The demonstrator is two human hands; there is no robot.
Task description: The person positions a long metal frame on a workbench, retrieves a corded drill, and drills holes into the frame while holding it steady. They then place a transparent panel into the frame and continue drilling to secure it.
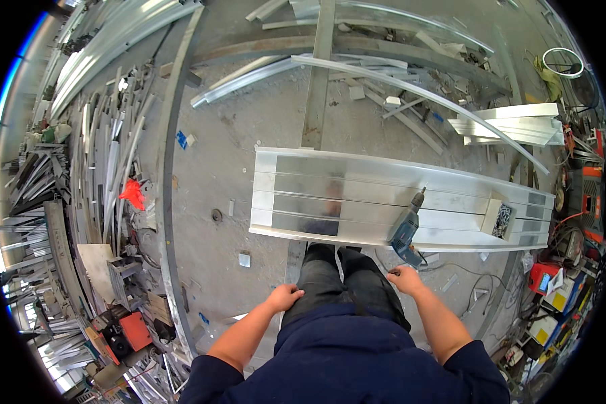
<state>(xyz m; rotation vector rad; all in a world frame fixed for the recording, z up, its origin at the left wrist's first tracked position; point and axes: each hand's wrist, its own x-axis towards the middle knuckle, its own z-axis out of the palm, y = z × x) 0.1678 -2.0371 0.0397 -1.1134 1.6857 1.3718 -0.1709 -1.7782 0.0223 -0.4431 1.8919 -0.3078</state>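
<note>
Grey floor (212, 168) surrounds a silvery panel (374, 195), a drill (405, 236) across its near edge. Left hand (286, 297) curls loosely beside dark trousers (320, 283); right hand (404, 279) bends half-closed near the drill; whether either holds anything, I cannot tell. Forearms (441, 320) angle inward.

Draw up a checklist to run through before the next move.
1. Drill within grasp: ok, it lies on the panel, close to the right hand.
2. Left hand clear of the drill: ok, well away from it.
3. Right hand empty: cannot tell, fingers curled.
4. Drill in hand: not ok, neither hand grips it.
5. Box stocked: ok, small metal pieces inside.
6. Panel fixed down: cannot tell.
</note>
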